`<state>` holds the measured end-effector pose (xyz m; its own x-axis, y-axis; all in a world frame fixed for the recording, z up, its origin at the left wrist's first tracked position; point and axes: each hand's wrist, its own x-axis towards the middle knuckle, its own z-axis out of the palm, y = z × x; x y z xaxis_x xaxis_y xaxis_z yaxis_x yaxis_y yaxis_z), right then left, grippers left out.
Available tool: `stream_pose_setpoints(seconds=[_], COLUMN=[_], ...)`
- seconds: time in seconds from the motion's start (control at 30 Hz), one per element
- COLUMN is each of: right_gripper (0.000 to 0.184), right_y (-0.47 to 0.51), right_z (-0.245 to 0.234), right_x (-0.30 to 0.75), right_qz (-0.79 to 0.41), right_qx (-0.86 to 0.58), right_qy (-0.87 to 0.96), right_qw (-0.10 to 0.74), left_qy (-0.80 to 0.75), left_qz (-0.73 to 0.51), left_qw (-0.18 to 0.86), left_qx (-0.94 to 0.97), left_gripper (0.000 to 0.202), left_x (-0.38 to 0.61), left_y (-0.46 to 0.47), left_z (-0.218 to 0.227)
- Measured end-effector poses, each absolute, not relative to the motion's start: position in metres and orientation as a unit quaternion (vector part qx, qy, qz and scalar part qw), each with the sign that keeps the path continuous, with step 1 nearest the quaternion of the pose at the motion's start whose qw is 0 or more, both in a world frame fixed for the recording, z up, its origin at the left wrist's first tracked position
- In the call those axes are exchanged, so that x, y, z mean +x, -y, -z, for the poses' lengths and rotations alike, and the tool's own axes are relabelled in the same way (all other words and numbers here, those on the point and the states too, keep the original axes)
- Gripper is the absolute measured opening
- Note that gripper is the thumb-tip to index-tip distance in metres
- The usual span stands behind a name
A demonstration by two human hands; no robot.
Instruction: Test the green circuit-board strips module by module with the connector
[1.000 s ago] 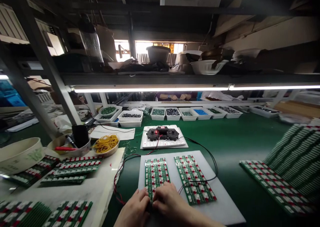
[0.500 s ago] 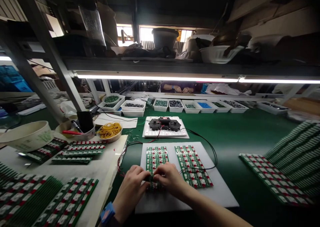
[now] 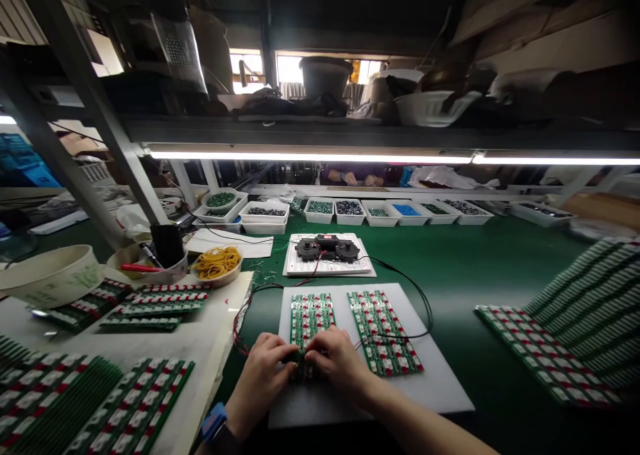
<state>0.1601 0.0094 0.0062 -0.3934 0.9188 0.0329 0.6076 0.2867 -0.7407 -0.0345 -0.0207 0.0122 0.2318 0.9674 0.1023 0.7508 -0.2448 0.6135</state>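
Both my hands are over the lower end of the left circuit board panel (image 3: 313, 311), a green sheet of small boards with white and red parts. My left hand (image 3: 265, 371), with a blue band at the wrist, is closed in a pinch at the panel's left edge. Opposite it, my right hand (image 3: 340, 361) pinches above the same boards, its fingertips close to the left ones. What either holds is hidden. A red and black wire (image 3: 239, 338) runs toward my left hand, a black cable (image 3: 395, 336) toward my right. Beside them lies a second panel (image 3: 383, 325).
A black device (image 3: 327, 248) sits on a white tray behind the white work board (image 3: 440, 388). Small-part bins (image 3: 320, 218) line the back. More panels lie left (image 3: 135, 401) and stand stacked right (image 3: 590, 315). Rubber bands fill a bowl (image 3: 217, 278). A co-worker's hands (image 3: 356, 177) show beyond.
The whole view has shifted slightly left. Both hands keep nearly the same place and pinch on the left panel.
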Motion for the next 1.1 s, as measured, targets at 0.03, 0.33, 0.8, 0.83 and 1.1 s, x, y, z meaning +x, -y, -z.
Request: stream_pose_setpoints(seconds=[0.03, 0.33, 0.8, 0.83, 1.1], right_gripper=[0.006, 0.006, 0.012, 0.014, 0.017], right_y=[-0.009, -0.008, -0.011, -0.012, -0.015], right_z=[-0.006, -0.008, -0.013, -0.014, -0.018], right_x=[0.160, 0.160, 0.149, 0.148, 0.143], right_qz=[-0.326, -0.330, -0.278, -0.273, -0.257], right_qx=[-0.500, -0.493, -0.530, -0.531, -0.546], right_qy=[0.766, 0.772, 0.784, 0.786, 0.786], right_qw=[0.239, 0.226, 0.162, 0.157, 0.136], left_qy=[-0.571, -0.558, -0.582, -0.581, -0.577], left_qz=[-0.242, -0.254, -0.218, -0.218, -0.215], left_qw=[0.221, 0.229, 0.271, 0.272, 0.267], left_qx=[0.753, 0.756, 0.735, 0.735, 0.742], left_gripper=[0.026, 0.026, 0.025, 0.026, 0.024], left_x=[-0.034, -0.037, -0.035, -0.035, -0.034], left_y=[0.021, 0.021, 0.016, 0.016, 0.016], left_z=[-0.012, -0.007, -0.013, -0.013, -0.012])
